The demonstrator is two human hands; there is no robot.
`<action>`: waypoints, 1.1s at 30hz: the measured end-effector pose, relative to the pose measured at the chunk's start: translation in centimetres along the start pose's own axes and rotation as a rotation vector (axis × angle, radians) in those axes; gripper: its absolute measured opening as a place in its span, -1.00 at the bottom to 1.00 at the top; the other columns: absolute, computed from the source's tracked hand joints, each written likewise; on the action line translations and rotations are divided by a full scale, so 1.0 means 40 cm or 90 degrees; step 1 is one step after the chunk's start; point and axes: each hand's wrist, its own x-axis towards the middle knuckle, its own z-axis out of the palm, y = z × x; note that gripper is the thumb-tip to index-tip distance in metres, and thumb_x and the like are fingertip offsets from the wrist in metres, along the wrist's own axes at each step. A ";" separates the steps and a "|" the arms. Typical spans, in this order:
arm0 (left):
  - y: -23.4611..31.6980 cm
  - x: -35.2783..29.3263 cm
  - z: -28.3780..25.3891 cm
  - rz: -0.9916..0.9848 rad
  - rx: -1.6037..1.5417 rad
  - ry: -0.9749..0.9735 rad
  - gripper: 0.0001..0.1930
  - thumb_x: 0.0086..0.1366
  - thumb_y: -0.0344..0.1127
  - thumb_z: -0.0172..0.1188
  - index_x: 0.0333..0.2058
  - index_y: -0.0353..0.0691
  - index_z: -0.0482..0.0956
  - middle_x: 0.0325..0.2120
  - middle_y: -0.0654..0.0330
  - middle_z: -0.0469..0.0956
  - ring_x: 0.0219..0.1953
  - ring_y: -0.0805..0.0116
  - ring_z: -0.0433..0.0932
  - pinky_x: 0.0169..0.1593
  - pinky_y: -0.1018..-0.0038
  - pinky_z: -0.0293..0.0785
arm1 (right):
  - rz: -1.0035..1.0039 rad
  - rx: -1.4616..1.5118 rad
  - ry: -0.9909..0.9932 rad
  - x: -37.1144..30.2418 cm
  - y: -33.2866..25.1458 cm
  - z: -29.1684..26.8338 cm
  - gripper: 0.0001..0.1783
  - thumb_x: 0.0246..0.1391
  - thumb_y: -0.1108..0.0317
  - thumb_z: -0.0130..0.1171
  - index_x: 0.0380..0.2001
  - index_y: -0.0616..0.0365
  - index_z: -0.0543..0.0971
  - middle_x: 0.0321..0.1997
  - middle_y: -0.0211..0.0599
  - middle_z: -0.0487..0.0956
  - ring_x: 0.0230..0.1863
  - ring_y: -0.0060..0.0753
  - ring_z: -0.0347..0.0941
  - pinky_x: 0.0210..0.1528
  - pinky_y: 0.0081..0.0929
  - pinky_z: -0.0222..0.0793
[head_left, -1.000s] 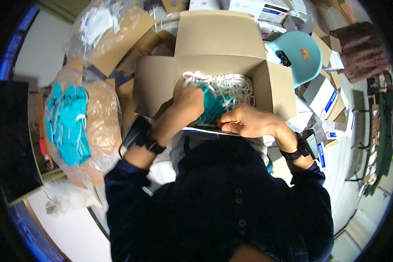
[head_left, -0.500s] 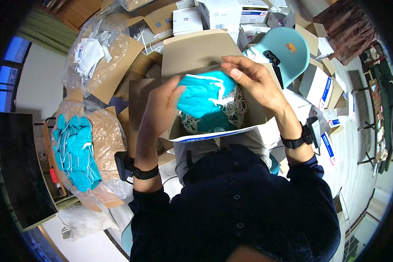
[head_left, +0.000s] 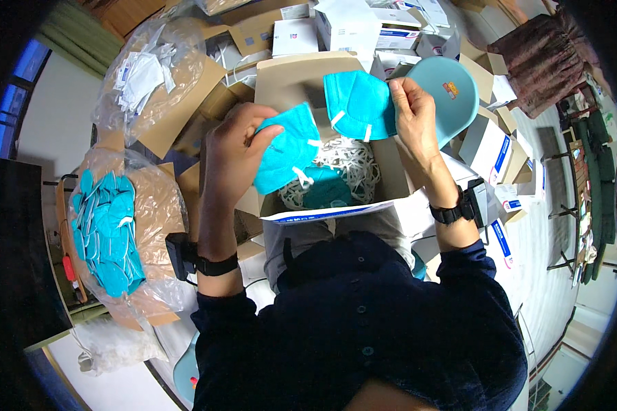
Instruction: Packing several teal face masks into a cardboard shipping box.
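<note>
Over an open cardboard box [head_left: 399,175] on my lap, each of my hands grips a teal face mask with white straps. My left hand [head_left: 243,147] pinches one face mask [head_left: 286,154] by its left edge, tilted, its straps hanging at the lower right. With thumb and fingers closed, my right hand [head_left: 416,116] holds the other face mask [head_left: 360,106] by its right edge, higher up and apart from the first. Inside the box lie another teal mask [head_left: 328,188] and a tangle of white straps [head_left: 360,164], partly covered by the raised masks.
A plastic-lined carton at left holds a heap of teal masks [head_left: 106,229]. Behind it, a clear bag contains white packets [head_left: 146,79]. A light blue chair [head_left: 452,89] stands beyond my right hand. White boxes [head_left: 353,31] are stacked at the back, more at right.
The masks, held together between both hands before, are now separated, one in each hand. The right-hand mask has moved up; my left hand has closed on the other mask's edge.
</note>
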 end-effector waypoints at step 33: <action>-0.004 0.016 0.208 -0.094 -0.362 -0.031 -0.89 0.22 -0.38 0.31 -0.38 -0.29 0.60 -0.55 0.40 0.51 -0.51 0.72 0.36 -0.46 0.71 0.25 | 0.029 0.235 0.053 0.025 -0.089 0.004 -0.84 0.14 0.49 0.23 -0.24 0.34 0.53 -0.40 -0.39 0.60 -0.42 -0.73 0.43 -0.36 -0.74 0.35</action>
